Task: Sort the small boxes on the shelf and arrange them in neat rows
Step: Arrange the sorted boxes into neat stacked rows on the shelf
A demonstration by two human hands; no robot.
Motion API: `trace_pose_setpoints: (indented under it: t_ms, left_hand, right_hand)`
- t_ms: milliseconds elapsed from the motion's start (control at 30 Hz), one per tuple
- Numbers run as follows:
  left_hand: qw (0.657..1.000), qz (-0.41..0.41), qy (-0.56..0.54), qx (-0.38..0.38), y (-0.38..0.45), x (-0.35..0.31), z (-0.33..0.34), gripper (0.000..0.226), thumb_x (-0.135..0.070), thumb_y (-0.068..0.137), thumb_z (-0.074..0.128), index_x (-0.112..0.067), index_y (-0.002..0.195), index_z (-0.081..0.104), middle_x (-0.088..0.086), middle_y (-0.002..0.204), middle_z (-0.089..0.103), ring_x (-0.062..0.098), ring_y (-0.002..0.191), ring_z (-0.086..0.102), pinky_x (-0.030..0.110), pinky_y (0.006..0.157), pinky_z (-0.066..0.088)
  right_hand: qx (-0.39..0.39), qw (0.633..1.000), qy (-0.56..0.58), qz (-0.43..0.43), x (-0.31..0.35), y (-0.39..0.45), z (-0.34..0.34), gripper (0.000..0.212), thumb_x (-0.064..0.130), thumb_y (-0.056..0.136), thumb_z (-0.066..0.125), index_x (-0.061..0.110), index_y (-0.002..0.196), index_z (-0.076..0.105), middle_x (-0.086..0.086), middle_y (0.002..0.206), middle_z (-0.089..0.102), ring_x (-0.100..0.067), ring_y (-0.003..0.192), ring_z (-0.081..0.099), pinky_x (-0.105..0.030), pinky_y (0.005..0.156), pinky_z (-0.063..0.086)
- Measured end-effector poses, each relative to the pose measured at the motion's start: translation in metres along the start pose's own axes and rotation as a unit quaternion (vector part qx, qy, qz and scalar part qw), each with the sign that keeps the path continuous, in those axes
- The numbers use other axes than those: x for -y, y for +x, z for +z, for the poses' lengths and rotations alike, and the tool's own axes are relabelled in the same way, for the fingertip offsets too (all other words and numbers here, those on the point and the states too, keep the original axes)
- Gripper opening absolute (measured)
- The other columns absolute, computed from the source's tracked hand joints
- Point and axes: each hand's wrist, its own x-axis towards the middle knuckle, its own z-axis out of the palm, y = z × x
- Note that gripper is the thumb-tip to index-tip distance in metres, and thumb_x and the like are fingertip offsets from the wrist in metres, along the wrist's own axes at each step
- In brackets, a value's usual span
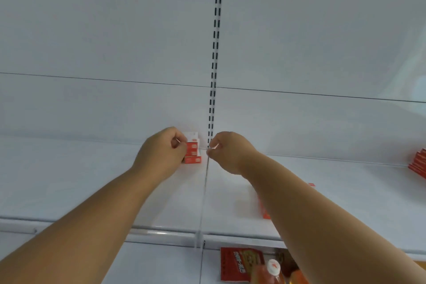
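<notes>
More boxes (264, 210) are half hidden under the right forearm. Right hand (227, 152) is curled, nothing held. Left hand (161, 153) is curled against the stack (192, 151) just beyond its fingertips; grip cannot be told. Boxes judged light, crushable; best pinched by side faces.

Hands: two, the left hand (161, 154) and the right hand (227, 153).
Small red-and-white boxes at the back of the shelf (69, 180): one stack (193, 150), about four boxes showing; the left hand covers part of it.
Red boxes at the far right edge: one pile (418, 163), cut off by the frame, count unclear.
Red boxes behind the right forearm: at least one (265, 211), mostly hidden.
Red packets below the shelf: one (239, 264).
Bottles with a white cap below the shelf: one (273, 270).
Slotted upright rails: one (215, 53).
</notes>
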Motion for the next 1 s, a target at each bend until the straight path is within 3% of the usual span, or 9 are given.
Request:
trace_pose_setpoints:
  t_ms: [100,200,300,400,533,633,767,867,1000]
  left_hand:
    - [0.998,-0.034,0.026,-0.035,0.021,0.023,-0.015,0.007,-0.031,0.091,0.058,-0.025,0.093,0.060,-0.006,0.087,0.066,0.017,0.077,0.062,0.028,0.062,0.043]
    - [0.994,-0.102,0.042,-0.005,0.042,0.042,-0.013,0.039,-0.050,0.091,0.054,-0.017,0.110,0.062,0.000,0.108,0.067,0.025,0.099,0.063,0.028,0.075,0.041]
    - [0.993,-0.100,0.047,0.036,0.049,0.056,-0.006,0.042,-0.053,0.092,0.051,-0.016,0.089,0.071,0.002,0.092,0.072,0.024,0.083,0.065,0.028,0.067,0.045]
    - [0.993,-0.107,0.001,0.047,0.046,0.062,-0.003,0.030,-0.045,0.094,0.053,-0.019,0.089,0.068,-0.002,0.086,0.067,0.021,0.081,0.062,0.028,0.067,0.042]
    - [0.995,-0.075,-0.068,0.003,0.047,0.066,0.000,0.019,-0.028,0.094,0.055,-0.015,0.102,0.067,0.001,0.100,0.070,0.021,0.092,0.064,0.030,0.076,0.049]
    - [0.985,-0.058,-0.161,-0.018,0.045,0.063,-0.003,0.016,-0.021,0.098,0.050,-0.018,0.113,0.056,-0.001,0.109,0.065,0.018,0.096,0.061,0.028,0.077,0.045]
    - [0.980,-0.021,-0.199,-0.016,0.043,0.060,-0.010,0.011,-0.025,0.103,0.044,-0.030,0.113,0.047,-0.008,0.107,0.061,0.016,0.096,0.062,0.039,0.085,0.055]
    - [0.979,-0.012,-0.205,-0.013,0.039,0.057,-0.016,0.010,-0.028,0.104,0.041,-0.034,0.110,0.045,-0.010,0.107,0.061,0.014,0.091,0.065,0.037,0.077,0.058]
    - [0.976,-0.011,-0.218,0.000,0.027,0.043,-0.020,0.012,-0.027,0.104,0.041,-0.034,0.111,0.048,-0.011,0.108,0.060,0.012,0.092,0.061,0.009,0.048,0.045]
  right_hand:
    - [-0.019,0.998,0.043,0.053,0.032,0.021,0.026,0.039,0.043,0.096,0.051,0.016,0.124,0.054,-0.003,0.116,0.060,-0.024,0.100,0.060,-0.029,0.077,0.043]
    - [-0.043,0.990,0.034,0.126,0.049,0.036,0.045,0.040,0.049,0.097,0.043,0.011,0.097,0.051,-0.005,0.086,0.059,-0.025,0.081,0.056,-0.030,0.068,0.040]
    - [-0.052,0.981,0.053,0.181,0.057,0.041,0.055,0.034,0.039,0.096,0.046,0.010,0.078,0.048,-0.001,0.066,0.049,-0.018,0.061,0.048,-0.028,0.052,0.034]
    - [-0.098,0.967,0.129,0.195,0.055,0.044,0.060,0.027,0.023,0.088,0.050,0.013,0.064,0.042,-0.002,0.059,0.043,-0.017,0.050,0.040,-0.025,0.047,0.029]
    - [-0.182,0.945,0.220,0.160,0.051,0.041,0.068,0.006,0.018,0.087,0.052,0.014,0.085,0.056,0.001,0.076,0.060,-0.019,0.061,0.053,-0.028,0.054,0.041]
    - [-0.230,0.923,0.286,0.117,0.051,0.040,0.072,0.014,0.017,0.092,0.053,0.022,0.103,0.060,0.005,0.094,0.061,-0.017,0.078,0.060,-0.030,0.065,0.048]
    - [-0.233,0.875,0.413,0.096,0.054,0.036,0.070,0.017,0.015,0.099,0.052,0.022,0.109,0.062,0.004,0.093,0.060,-0.010,0.067,0.060,-0.026,0.059,0.050]
    - [-0.244,0.863,0.433,0.088,0.051,0.034,0.062,0.014,0.014,0.098,0.055,0.021,0.107,0.064,0.001,0.096,0.064,-0.009,0.065,0.062,-0.029,0.061,0.053]
    - [-0.273,0.849,0.442,0.091,0.041,0.025,0.041,0.012,0.014,0.096,0.058,0.022,0.098,0.067,-0.003,0.096,0.068,-0.010,0.068,0.064,-0.035,0.070,0.055]
